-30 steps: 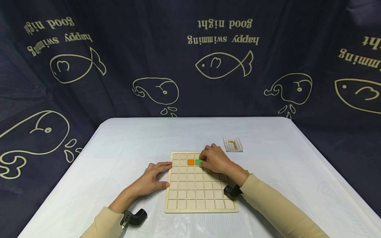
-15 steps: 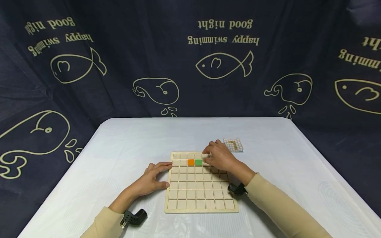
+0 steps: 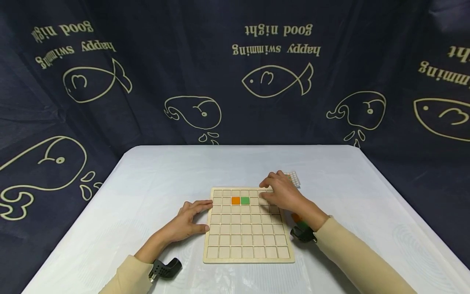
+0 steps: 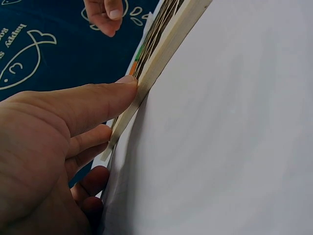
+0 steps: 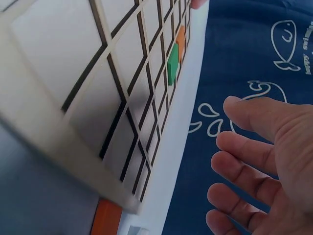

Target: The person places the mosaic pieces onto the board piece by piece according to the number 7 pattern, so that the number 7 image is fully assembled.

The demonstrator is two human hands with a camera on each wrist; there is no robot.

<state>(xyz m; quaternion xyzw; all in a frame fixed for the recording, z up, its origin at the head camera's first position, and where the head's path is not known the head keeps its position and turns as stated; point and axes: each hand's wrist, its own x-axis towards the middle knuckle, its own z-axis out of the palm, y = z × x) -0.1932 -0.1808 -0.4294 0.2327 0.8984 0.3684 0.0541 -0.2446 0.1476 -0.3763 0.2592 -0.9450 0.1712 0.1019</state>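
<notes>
A wooden grid board (image 3: 249,261) lies on the white table. In its second row from the far edge sit an orange square tile (image 3: 236,200) and, right beside it, a green square tile (image 3: 244,200). My left hand (image 3: 186,223) rests along the board's left edge; in the left wrist view its thumb and fingertips touch the wooden rim. Over the board's far right corner hovers my right hand (image 3: 282,192), its fingers loosely bent and holding nothing, as the right wrist view shows.
A small card with a printed coloured grid (image 3: 295,179) lies behind my right hand, partly covered by it. Loose orange (image 3: 295,218) and green (image 3: 302,225) tiles lie right of the board, under my right forearm. A dark fish-patterned cloth (image 3: 235,122) hangs behind the table.
My right hand has drawn off the green tile and moved right, toward the board's far right corner, now covering part of the card. My left hand has stayed in place.
</notes>
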